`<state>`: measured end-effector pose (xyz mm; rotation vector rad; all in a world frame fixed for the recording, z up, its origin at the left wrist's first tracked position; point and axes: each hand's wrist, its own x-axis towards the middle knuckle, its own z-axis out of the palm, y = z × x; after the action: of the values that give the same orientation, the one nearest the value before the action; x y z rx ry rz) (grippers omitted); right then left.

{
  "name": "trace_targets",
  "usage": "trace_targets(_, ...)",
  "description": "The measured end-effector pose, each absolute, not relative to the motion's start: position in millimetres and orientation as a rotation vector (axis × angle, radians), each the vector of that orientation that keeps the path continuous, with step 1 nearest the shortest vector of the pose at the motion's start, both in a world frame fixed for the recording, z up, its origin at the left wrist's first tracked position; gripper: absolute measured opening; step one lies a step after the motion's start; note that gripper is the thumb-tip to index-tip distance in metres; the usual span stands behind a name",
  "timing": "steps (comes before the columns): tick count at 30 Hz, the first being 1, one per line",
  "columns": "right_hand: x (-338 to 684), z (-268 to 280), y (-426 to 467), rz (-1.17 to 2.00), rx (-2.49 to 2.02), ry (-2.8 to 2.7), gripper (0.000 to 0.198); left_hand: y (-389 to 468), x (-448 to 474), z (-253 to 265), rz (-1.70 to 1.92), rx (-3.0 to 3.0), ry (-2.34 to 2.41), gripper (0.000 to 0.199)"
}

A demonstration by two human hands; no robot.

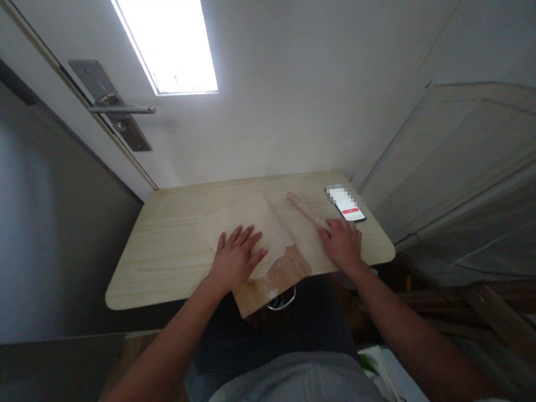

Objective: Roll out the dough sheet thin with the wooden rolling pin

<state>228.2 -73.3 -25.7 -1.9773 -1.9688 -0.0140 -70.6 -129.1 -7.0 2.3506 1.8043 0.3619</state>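
Observation:
A thin, pale sheet (pixel 251 218), which looks like rolled-out dough, covers most of a wooden cutting board (pixel 262 293). The board's brown near end juts over the table's front edge, with a metal handle (pixel 283 300) below it. My left hand (pixel 239 254) rests flat on the sheet, fingers spread. To the right of the board, my right hand (pixel 343 241) is closed around the near end of a slim wooden rolling pin (pixel 307 208). The pin lies slanted, its far end pointing away and to the left, on the tabletop beside the sheet.
The light wood table (pixel 154 256) stands against a white door with a metal lever handle (pixel 121 109) and a bright window (pixel 171 39). A phone (pixel 345 203) with a lit screen lies at the table's right. Wooden beams (pixel 487 306) are at lower right.

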Motion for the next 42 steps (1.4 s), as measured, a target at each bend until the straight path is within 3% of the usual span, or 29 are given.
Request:
trace_targets(8,207,-21,-93,0.433,-1.533,-2.169,0.036,-37,-53,38,0.932,2.242,1.891,0.042)
trace_targets(20,207,-23,-93,0.251,-1.577,-2.252,0.04,35,-7,0,0.314,2.362,1.881,0.046)
trace_targets(42,199,-21,-116,0.145,-1.68,-2.249,0.039,-31,-31,-1,0.22,2.363,1.987,0.055)
